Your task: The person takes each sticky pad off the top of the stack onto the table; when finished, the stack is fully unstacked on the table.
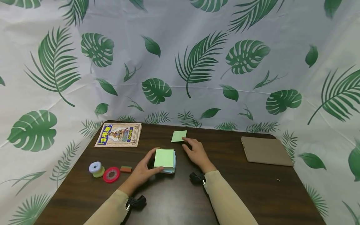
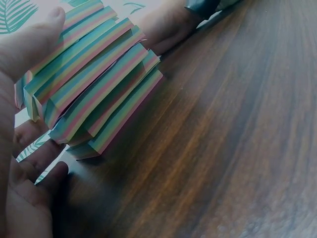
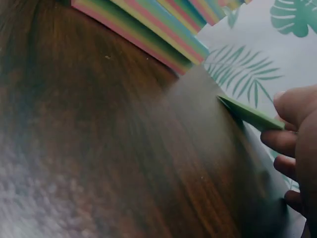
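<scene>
A tall stack of sticky note pads (image 1: 164,158) with striped edges and a light green top stands near the middle of the table. My left hand (image 1: 142,170) grips it from the left, thumb on the near side and fingers at the far side. In the left wrist view the pads (image 2: 106,74) lie unevenly on one another. Behind the stack, my right hand (image 1: 197,153) pinches a thin light green sticky note pad (image 1: 178,136) by its right corner. The right wrist view shows this green pad (image 3: 250,113) edge-on, tilted between thumb and fingers.
Left of the stack lie a small orange and green block (image 1: 126,169), a red tape roll (image 1: 111,174) and a white and yellowish roll (image 1: 96,169). An illustrated booklet (image 1: 118,135) is at the back left, a brown flat folder-like item (image 1: 266,151) at the right.
</scene>
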A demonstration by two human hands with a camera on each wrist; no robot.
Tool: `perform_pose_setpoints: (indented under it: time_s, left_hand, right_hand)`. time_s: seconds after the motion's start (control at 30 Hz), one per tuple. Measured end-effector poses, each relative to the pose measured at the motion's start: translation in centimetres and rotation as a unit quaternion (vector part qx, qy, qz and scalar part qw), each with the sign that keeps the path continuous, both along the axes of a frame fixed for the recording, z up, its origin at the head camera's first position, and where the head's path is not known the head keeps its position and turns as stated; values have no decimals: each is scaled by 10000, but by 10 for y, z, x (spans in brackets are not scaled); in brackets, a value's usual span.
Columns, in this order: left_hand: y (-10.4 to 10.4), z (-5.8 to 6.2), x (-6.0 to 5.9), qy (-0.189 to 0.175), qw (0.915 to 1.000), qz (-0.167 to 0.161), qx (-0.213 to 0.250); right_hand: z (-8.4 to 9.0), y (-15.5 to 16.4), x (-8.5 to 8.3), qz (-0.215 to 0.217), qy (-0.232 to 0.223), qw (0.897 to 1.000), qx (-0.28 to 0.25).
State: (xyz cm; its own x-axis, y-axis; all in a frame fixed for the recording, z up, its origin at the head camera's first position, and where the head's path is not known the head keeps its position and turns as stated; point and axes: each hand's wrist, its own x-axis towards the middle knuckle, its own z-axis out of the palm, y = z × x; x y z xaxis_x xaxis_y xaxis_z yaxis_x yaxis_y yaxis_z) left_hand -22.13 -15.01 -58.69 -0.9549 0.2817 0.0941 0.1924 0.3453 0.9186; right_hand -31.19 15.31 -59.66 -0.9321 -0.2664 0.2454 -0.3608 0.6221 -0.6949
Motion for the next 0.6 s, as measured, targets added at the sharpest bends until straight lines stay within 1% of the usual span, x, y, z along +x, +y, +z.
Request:
perform_pose_setpoints:
  time_s: [0.2, 0.3, 0.47, 0.6]
  left_hand:
    - [-1, 1, 0, -10, 10000, 18, -7]
    - [-2, 1, 1, 20, 10000, 39, -14]
    - [-3, 1, 1, 36, 10000, 38, -25]
    - [-1, 0, -1, 106, 9999, -50, 12]
  right_hand:
    - [6, -6, 2, 68, 159, 9967, 787]
    - [7, -9, 2, 73, 216, 9945, 1020]
    - [4, -11, 5, 58, 220, 9921, 1233]
    - [2, -10, 7, -18, 305, 9874, 1552]
